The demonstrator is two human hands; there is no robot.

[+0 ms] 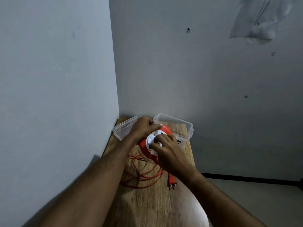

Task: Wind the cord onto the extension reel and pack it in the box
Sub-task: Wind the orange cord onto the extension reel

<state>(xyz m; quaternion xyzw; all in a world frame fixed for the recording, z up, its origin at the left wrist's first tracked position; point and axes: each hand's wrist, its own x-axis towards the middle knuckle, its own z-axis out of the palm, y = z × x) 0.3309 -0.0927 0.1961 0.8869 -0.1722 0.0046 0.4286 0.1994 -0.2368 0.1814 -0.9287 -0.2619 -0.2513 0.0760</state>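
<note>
A red extension reel (165, 129) with a white socket face sits tilted over the wooden table (152, 202). My left hand (142, 128) grips its far upper rim. My right hand (167, 149) lies on the white face with curled fingers around the centre knob. Loose orange cord (141, 176) lies in loops on the table below the reel, ending in a red plug (171, 181). A clear plastic box (183, 126) stands open just behind the reel.
The box's clear lid (122, 130) lies to the left, against the wall. The narrow table fills a corner between two grey walls. To its right the floor (255, 199) drops away. A plastic bag (255, 20) hangs on the far wall.
</note>
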